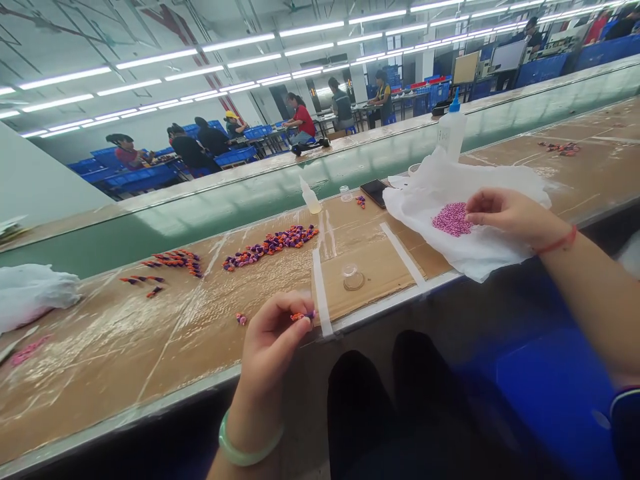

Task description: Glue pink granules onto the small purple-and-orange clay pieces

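Observation:
My left hand (273, 340) is closed in a pinch on a small orange-and-purple piece (303, 317) by the table's front edge. Thumb and fingertips press together on my right hand (493, 210), at the edge of a heap of tiny pink pieces (451, 219). Whatever those fingers hold is too small to make out. The heap lies on a crumpled white plastic bag (415, 200). Between my hands, a small clear cup (350, 271) rests on a cardboard sheet (373, 300) with white tape strips at its sides.
A long pile of orange-and-purple pieces (273, 247) lies left of the cardboard, with more rows (177, 261) farther left. Behind stand a small glue bottle (310, 198), a dark phone (374, 192) and a tall blue-capped bottle (453, 130). Other people sit across the room.

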`<state>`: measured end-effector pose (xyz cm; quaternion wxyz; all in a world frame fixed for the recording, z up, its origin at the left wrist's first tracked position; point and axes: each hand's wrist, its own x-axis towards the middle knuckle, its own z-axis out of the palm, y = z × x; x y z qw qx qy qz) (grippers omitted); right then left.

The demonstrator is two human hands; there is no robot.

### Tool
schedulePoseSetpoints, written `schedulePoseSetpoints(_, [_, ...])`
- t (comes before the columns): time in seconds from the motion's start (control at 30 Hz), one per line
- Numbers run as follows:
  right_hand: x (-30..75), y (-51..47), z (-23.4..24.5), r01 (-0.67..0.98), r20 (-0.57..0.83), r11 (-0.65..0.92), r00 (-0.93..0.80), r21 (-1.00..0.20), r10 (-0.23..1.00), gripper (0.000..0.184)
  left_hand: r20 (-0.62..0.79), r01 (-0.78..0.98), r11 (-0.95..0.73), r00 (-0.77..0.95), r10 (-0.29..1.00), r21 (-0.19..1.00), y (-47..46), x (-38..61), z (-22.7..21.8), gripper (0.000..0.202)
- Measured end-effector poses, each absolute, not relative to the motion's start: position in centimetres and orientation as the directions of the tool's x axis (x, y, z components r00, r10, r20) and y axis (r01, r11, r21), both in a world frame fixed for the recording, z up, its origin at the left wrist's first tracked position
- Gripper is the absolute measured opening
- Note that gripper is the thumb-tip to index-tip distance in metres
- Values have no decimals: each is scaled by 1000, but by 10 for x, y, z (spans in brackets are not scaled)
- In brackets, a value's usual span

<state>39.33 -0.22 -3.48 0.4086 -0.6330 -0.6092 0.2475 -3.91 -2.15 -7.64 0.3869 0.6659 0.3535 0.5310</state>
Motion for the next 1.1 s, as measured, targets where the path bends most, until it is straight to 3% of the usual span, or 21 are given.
schedulePoseSetpoints(0.2, [392,-1,-34,588,199,51,190,-807,961,53,433,32,-453,238,870,891,-20,-43,-80,20])
schedulePoseSetpoints(0.33, [384,-10,-33,436,258,148,206,-888,944,49,446,13,-464,250,859,886,-19,-43,-79,16])
schedulePoseSetpoints(0.53, [338,-49,-24,400,400,310,164,-862,901,36,480,-8,-491,224,848,871,-19,-41,-78,26])
schedulePoseSetpoints(0.67, [296,-74,-23,418,512,430,102,-800,853,23,477,5,-499,283,832,867,-32,-24,-77,22])
schedulePoseSetpoints(0.83, [255,-90,-27,513,678,593,-29,-621,735,12,454,-163,-429,447,770,888,-51,21,-62,10])
schedulePoseSetpoints(0.97, [239,-95,-29,492,751,706,-146,-509,644,15,419,-214,-361,485,768,908,-58,41,-52,19])
schedulePoseSetpoints(1.1, [231,-94,-30,427,805,804,-242,-413,542,27,456,-229,-394,445,771,890,-66,42,-49,20])
